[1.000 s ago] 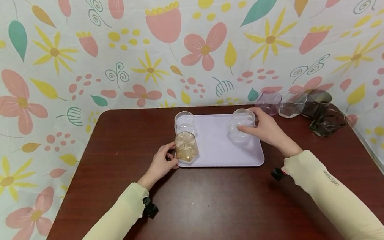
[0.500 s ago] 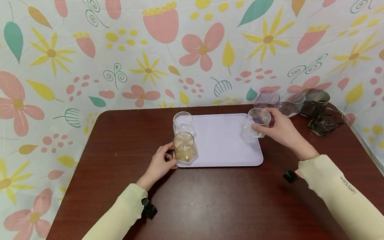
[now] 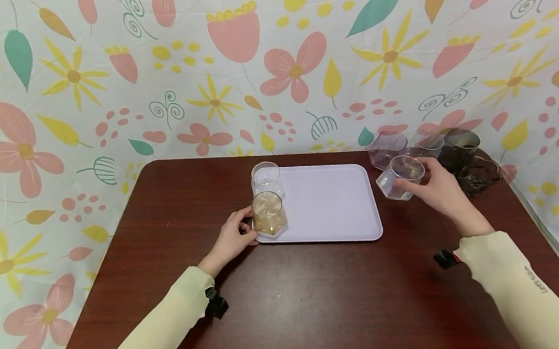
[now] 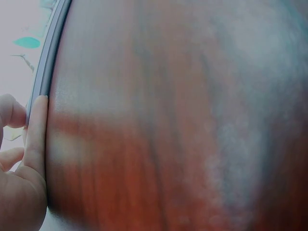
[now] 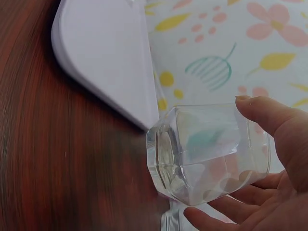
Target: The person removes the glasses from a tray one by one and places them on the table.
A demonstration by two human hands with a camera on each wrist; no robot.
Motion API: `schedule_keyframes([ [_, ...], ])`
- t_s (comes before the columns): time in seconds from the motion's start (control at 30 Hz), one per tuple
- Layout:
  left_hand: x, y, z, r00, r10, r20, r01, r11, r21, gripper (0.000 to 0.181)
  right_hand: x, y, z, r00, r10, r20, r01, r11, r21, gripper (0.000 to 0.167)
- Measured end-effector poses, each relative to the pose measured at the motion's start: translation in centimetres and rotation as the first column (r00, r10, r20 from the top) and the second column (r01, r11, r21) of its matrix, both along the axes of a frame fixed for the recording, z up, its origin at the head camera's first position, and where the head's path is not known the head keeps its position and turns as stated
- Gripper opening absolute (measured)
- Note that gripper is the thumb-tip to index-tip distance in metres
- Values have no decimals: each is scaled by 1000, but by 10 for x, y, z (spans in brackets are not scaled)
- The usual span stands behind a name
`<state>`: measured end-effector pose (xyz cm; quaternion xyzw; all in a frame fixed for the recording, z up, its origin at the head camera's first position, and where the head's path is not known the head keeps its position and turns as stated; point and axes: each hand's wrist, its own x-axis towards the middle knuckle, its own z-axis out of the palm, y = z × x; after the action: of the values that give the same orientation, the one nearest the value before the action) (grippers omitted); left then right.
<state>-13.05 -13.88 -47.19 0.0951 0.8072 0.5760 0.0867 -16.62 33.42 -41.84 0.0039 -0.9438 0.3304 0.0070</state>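
Note:
My right hand grips a clear faceted drinking glass, fingers on one side and thumb on the other. The glass is tilted, its base toward the tray, just off the tray's right edge. My left hand holds the near-left corner of the pale lilac tray, a digit lying along the rim in the left wrist view. Right beside that hand an amber glass stands on the tray; whether the fingers touch it I cannot tell. Behind it is another clear glass, upright on the tray.
At the table's back right stand a purple-tinted glass, another clear glass and dark smoky glasses, partly hidden by my right hand. A flower-patterned cloth hangs behind the dark wooden table.
My right hand has moved right with the clear glass, from above the tray's right part to beyond its right edge, tilting it. The left hand and tray have stayed put.

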Motion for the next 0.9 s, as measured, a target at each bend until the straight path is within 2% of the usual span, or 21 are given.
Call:
schedule_keyframes([
  [0.27, -3, 0, -6, 1000, 1, 8, -1, 1000, -2, 66, 2, 27, -9, 999, -49, -19, 50, 998, 27, 88],
  [0.57, -1, 0, -2, 1000, 4, 21, -4, 1000, -7, 66, -1, 54, -17, 994, -108, 2, 108, 994, 19, 93],
  [0.73, 1, 0, 4, 1000, -3, 15, 4, 1000, -19, 65, -2, 60, -20, 993, -121, 6, 121, 993, 14, 94],
  [0.9, 0, 0, -1, 1000, -6, 9, 6, 1000, -22, 64, -3, 62, -21, 992, -124, 26, 124, 992, 19, 95],
])
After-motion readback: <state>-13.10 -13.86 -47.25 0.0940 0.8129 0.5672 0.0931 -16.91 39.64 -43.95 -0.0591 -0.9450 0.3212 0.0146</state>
